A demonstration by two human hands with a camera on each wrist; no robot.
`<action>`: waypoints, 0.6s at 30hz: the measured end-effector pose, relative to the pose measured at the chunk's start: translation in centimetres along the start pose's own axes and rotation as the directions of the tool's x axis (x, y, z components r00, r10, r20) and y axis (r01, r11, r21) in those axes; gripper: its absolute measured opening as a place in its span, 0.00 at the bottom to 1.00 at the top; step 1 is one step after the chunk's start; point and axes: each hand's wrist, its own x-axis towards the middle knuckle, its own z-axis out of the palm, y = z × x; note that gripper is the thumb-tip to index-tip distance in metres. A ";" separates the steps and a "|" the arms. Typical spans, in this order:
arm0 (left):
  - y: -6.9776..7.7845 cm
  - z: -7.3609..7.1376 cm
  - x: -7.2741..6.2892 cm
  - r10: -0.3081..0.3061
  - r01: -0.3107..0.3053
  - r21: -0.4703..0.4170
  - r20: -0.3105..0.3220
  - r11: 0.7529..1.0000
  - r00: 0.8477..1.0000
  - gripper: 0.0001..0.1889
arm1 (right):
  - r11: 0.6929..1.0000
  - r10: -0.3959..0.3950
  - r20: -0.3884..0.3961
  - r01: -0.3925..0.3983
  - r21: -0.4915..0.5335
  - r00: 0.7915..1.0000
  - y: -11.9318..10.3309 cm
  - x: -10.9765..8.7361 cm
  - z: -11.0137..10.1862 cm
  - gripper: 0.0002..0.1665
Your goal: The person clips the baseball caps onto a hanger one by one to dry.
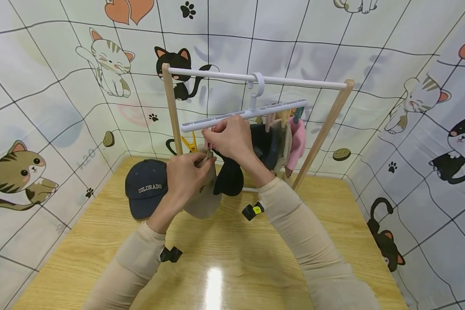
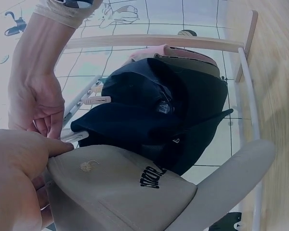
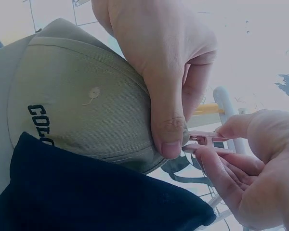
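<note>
My left hand [image 1: 186, 176] grips the crown edge of a beige cap [image 2: 120, 187], thumb on the outside. The cap has dark lettering and its brim hangs downward. My right hand [image 1: 234, 137] pinches a pink clothespin [image 3: 209, 135] between thumb and fingers. The clothespin's tips are right at the cap's edge beside my left thumb. Just above both hands runs the white clip hanger [image 1: 217, 120], tilted, hooked on the rack's rail. A black cap [image 1: 229, 177] hangs directly to the right of the beige one. To the left, a yellow clothespin [image 1: 190, 144] hangs from the hanger's end.
A navy COLORADO cap [image 1: 145, 189] lies on the wooden table [image 1: 217, 267] at the left. More caps, including a pink cap [image 1: 297, 142], hang on the hanger's right half. Wooden posts [image 1: 321, 135] carry the white rail [image 1: 302, 82]. Cat-print cloth surrounds the table.
</note>
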 end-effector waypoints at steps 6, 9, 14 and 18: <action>0.3 0.1 0.2 -0.013 0.013 0.014 -0.011 1.000 1.000 0.22 | 1.000 -0.012 -0.013 0.012 -0.009 1.000 0.1 -0.1 -0.2 0.23; 0.4 0.2 0.3 -0.009 0.010 0.032 -0.019 0.999 1.000 0.23 | 1.000 -0.018 -0.016 0.017 -0.018 1.000 0.1 -0.1 -0.3 0.23; 0.6 0.4 0.3 0.000 0.001 0.051 -0.032 0.999 0.999 0.24 | 0.999 -0.024 -0.018 0.023 -0.028 1.000 0.2 -0.1 -0.3 0.23; 0.8 0.5 0.3 0.005 -0.003 0.053 -0.034 0.999 0.999 0.24 | 0.999 -0.026 -0.017 0.026 -0.029 1.000 0.3 -0.1 -0.3 0.22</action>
